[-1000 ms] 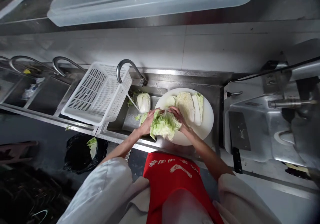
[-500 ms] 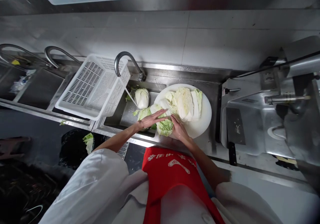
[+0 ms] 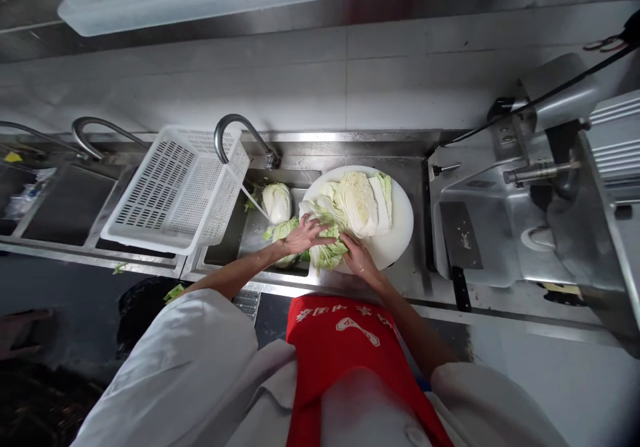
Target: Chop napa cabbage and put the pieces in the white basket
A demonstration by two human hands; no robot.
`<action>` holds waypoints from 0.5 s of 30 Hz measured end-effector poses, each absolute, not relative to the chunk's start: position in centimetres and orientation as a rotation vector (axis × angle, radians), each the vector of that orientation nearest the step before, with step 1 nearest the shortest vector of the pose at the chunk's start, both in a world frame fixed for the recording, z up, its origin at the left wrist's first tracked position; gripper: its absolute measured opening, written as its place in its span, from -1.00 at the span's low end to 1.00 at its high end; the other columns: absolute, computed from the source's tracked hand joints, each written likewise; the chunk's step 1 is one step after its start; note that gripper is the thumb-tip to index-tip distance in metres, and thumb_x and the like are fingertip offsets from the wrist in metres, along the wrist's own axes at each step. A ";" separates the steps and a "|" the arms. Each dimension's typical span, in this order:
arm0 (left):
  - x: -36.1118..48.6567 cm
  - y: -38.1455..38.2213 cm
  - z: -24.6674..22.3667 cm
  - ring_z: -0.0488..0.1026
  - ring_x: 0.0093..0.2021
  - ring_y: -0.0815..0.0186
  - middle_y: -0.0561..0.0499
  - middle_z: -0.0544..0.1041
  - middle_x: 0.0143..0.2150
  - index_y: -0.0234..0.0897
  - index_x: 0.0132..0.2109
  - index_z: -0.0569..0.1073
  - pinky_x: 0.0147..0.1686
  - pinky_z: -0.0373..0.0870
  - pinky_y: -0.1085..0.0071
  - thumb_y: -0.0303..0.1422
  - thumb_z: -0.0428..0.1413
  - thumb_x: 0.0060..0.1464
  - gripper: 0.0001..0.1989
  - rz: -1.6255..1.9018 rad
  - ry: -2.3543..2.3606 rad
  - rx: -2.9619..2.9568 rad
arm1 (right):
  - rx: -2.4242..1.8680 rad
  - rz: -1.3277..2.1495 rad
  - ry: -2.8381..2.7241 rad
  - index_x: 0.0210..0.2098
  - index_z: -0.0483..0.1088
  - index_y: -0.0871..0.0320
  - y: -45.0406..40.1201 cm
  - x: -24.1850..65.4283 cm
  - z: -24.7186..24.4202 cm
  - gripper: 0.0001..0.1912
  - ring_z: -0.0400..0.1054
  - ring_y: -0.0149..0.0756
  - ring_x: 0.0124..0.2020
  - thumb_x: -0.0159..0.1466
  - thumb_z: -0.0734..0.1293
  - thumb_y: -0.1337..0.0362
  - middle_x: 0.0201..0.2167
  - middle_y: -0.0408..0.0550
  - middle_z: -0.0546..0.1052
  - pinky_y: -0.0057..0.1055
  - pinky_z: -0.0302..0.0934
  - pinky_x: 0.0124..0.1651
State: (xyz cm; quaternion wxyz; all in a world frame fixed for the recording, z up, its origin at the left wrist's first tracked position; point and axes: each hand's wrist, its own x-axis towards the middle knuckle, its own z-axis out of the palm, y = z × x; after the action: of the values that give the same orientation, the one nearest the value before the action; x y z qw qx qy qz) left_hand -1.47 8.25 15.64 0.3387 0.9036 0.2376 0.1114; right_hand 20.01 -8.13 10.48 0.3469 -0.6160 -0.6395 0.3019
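Cut cabbage pieces lie on a round white board beside the sink. My left hand rests with its fingers spread on loose cabbage leaves at the board's left edge. On the right side of those same leaves is my right hand, its fingers curved against them and partly hidden. A whole cabbage sits in the sink, and another cabbage lies nearer, partly behind my left wrist.
A white perforated basket straddles the sinks at the left, by a curved faucet. To the right, a cleaver lies on the metal counter. A black bin bag stands on the floor at lower left.
My left hand has bent and spread its fingers, which were stretched out straight together. The leaves between my hands have shifted, and the camera view has turned slightly to the right.
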 end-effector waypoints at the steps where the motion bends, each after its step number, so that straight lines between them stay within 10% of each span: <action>1: -1.6 8.1 15.6 0.33 0.31 -0.05 -0.14 0.52 0.16 0.15 0.27 0.56 0.48 -0.11 -0.35 -0.54 0.05 0.23 -0.41 0.279 0.693 2.439 | -1.586 0.779 -1.660 0.46 0.28 0.28 -8.2 20.1 10.4 -0.31 0.19 -0.10 0.47 0.34 0.17 0.43 0.44 0.18 0.34 -0.10 0.09 0.53; 5: -2.1 8.4 17.1 0.26 0.31 -0.08 -0.17 0.31 0.28 0.13 0.44 0.39 0.35 0.28 -0.18 -0.61 -0.12 0.23 -0.24 0.322 0.860 2.595 | -1.578 0.774 -1.649 0.44 0.31 0.25 -8.3 20.2 10.2 -0.39 0.25 -0.05 0.43 0.43 0.17 0.30 0.39 0.19 0.40 -0.04 0.14 0.51; 15: -3.5 5.0 15.5 0.19 0.50 -0.02 -0.18 0.40 0.39 -0.09 0.33 0.54 0.51 0.09 0.02 -0.53 0.10 0.07 -0.33 0.408 0.705 2.080 | -1.778 0.561 -1.453 0.20 0.54 0.13 -11.7 23.9 11.8 -0.52 0.40 -0.01 0.24 0.41 0.18 0.22 0.17 0.16 0.57 0.00 0.26 0.39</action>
State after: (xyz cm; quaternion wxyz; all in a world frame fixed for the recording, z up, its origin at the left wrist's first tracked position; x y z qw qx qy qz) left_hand -3.50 5.01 15.55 0.4385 0.8369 0.2837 0.1640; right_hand 23.91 -11.72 11.84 0.3793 -0.6959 -0.5688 0.2197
